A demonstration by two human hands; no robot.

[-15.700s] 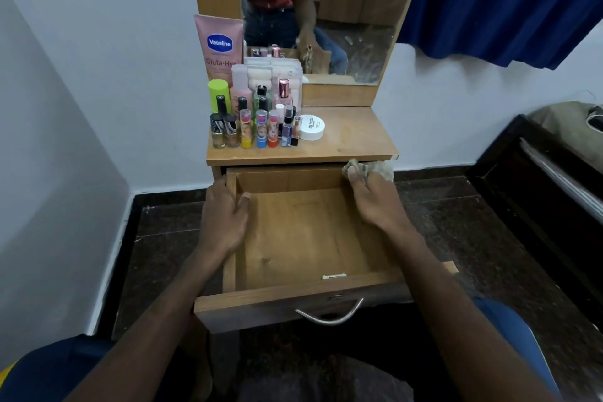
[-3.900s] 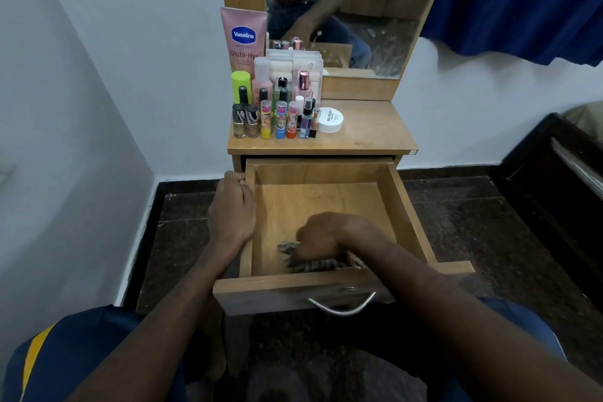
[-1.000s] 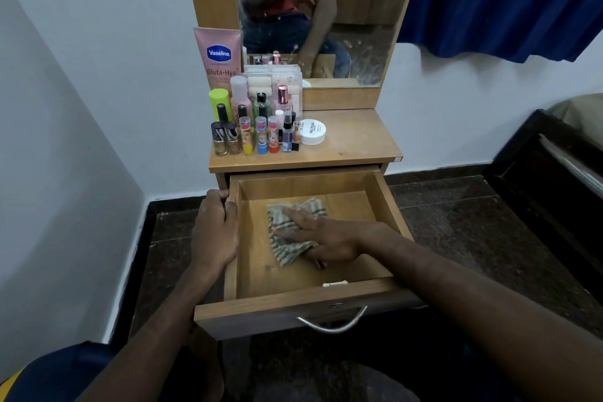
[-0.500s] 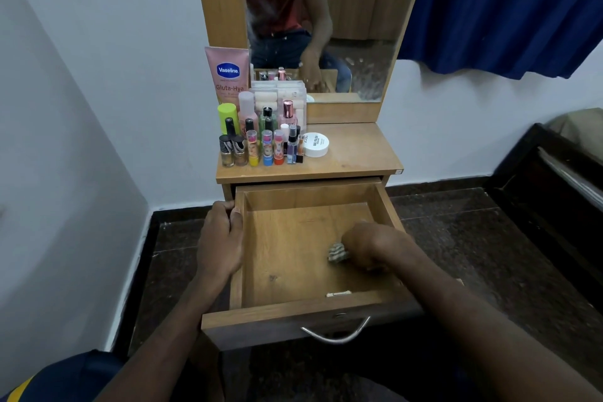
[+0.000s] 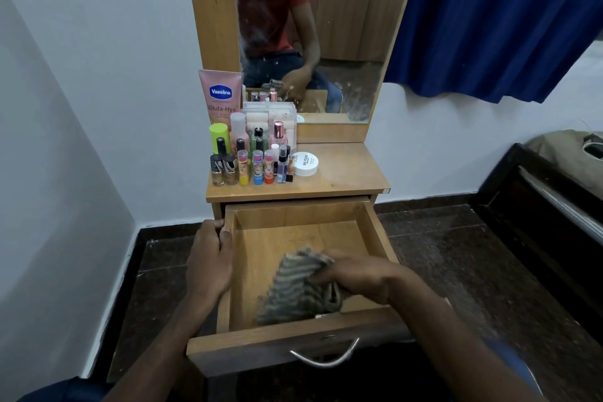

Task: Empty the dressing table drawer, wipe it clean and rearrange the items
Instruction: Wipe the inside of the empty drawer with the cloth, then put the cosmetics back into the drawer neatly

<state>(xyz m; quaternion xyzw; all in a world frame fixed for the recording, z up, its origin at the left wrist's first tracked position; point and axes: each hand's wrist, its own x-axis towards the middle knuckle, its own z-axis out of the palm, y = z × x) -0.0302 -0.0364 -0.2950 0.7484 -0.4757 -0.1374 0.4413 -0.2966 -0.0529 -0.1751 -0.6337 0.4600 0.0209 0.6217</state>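
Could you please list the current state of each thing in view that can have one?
Drawer: pulled open, holding only the cloth.
Cloth: crumpled on the drawer floor, blurred.
Right hand: gripping the cloth.
Left hand: gripping the drawer's left wall.
Bottles: upright, grouped on the tabletop's left.
Vaseline tube: upright behind them.
White jar: lid on.

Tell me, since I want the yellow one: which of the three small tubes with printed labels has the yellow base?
The leftmost small tube, beside the nail polish bottles; the other two have blue and red-orange bases.
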